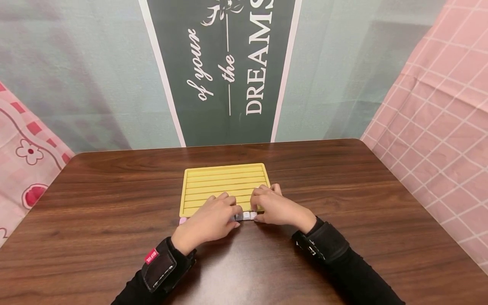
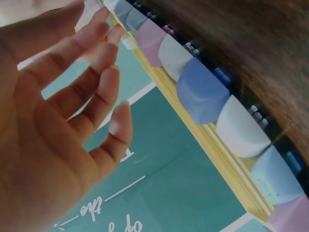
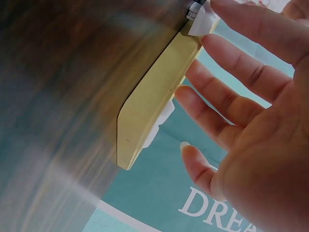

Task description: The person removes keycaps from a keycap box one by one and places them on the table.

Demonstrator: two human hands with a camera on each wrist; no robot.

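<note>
A yellow ridged tray (image 1: 225,167) lies on the table, with a row of keycaps along its near edge. My right hand (image 1: 276,205) pinches a white keycap (image 3: 203,20) at the row's right end between thumb and index finger. Over the row, my left hand (image 1: 213,216) has its thumb and index finger at either side of a grey keycap (image 1: 239,217); whether they grip it I cannot tell. A white keycap (image 1: 246,215) sits between the hands. In the left wrist view, the row continues with a blue keycap (image 2: 200,92) and several pastel ones.
White keycaps (image 3: 164,113) show above the tray's far part in the right wrist view. The brown wooden table (image 1: 324,182) extends around the tray. Behind it hangs a patterned backdrop (image 1: 228,127), with pink cloths at both sides.
</note>
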